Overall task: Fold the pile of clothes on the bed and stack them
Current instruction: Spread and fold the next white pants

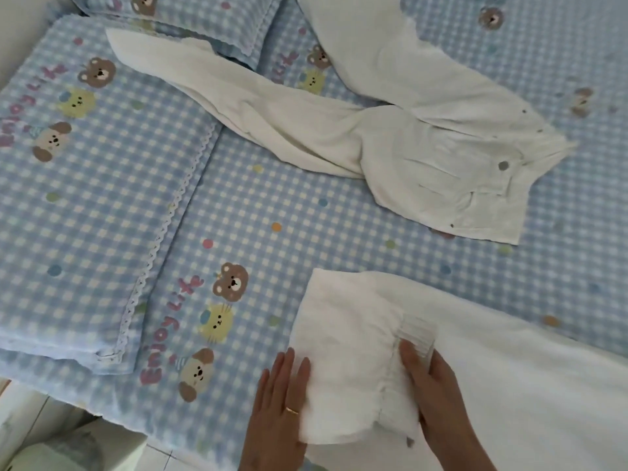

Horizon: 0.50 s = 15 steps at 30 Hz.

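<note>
A white garment lies flat at the near right of the bed, its sleeve folded across with a ribbed cuff. My left hand lies flat with straight fingers against the sleeve's left edge. My right hand presses on the fabric just below the cuff, fingers straight. Farther back, white trousers lie spread out and unfolded, legs apart, waistband with a dark button toward the right.
The bed has a blue checked sheet with cartoon animals. A matching pillow lies at the left, another pillow at the back. The bed's near edge and tiled floor show at lower left.
</note>
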### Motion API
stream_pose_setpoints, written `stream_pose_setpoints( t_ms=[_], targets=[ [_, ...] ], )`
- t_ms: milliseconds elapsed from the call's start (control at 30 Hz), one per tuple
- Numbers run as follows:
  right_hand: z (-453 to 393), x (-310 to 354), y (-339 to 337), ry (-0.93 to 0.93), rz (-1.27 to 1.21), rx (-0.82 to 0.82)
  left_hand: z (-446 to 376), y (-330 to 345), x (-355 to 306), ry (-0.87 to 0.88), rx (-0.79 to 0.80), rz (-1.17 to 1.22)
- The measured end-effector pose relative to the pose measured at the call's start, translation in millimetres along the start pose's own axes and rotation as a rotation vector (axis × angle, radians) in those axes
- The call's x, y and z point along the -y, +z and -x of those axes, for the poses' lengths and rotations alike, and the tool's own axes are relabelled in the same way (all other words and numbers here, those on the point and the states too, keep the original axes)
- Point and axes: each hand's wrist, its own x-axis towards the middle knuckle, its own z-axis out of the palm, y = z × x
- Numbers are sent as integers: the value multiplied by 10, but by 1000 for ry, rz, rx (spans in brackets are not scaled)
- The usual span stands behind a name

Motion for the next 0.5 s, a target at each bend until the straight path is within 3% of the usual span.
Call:
stream_pose_setpoints(
  t_ms=[200,500],
  targets=[
    [-173,-249,-653,-117,58,-59,170,477,-9,157,105,-186],
    [-359,-538,-1019,-172,57,-130,299,675,-144,326,179,-337]
  ],
)
